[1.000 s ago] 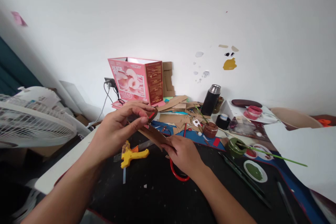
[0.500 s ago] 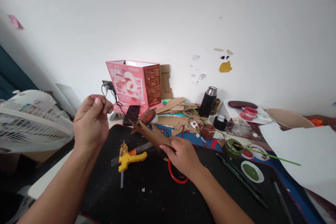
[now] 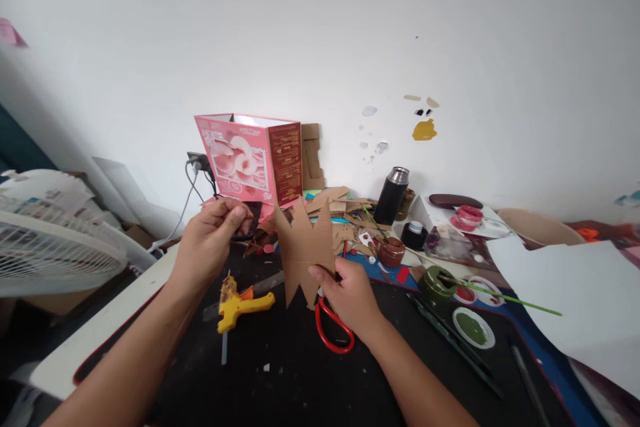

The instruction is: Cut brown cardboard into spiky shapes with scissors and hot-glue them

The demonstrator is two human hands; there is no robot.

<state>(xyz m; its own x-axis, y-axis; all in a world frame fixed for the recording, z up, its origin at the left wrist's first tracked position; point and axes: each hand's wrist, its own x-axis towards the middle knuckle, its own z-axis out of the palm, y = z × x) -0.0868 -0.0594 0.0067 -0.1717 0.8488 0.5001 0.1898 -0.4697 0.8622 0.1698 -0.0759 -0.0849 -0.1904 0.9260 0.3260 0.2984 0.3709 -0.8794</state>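
My right hand [image 3: 350,293] grips the right edge of a brown cardboard piece [image 3: 304,240] cut with pointed spikes at top and bottom. The piece is held upright, its broad face toward me. My left hand [image 3: 217,230] is raised to the left of it, fingers curled and thumb against them; whether something small is between them cannot be made out. Red-handled scissors [image 3: 335,333] lie on the black mat beneath my right hand, blades mostly hidden. A yellow glue gun [image 3: 240,303] rests on the mat below my left hand.
Behind stand a pink box [image 3: 245,157] and a black thermos [image 3: 391,197], with cardboard scraps between them. Paint jars [image 3: 437,285], a dish of green paint [image 3: 473,328] and dark tools [image 3: 457,343] are at the right. A white fan [image 3: 55,247] stands at the left.
The cardboard piece has turned from a slant to upright, its broad face now showing. My left hand has moved right and slightly down, closer to it. The view has shifted slightly.
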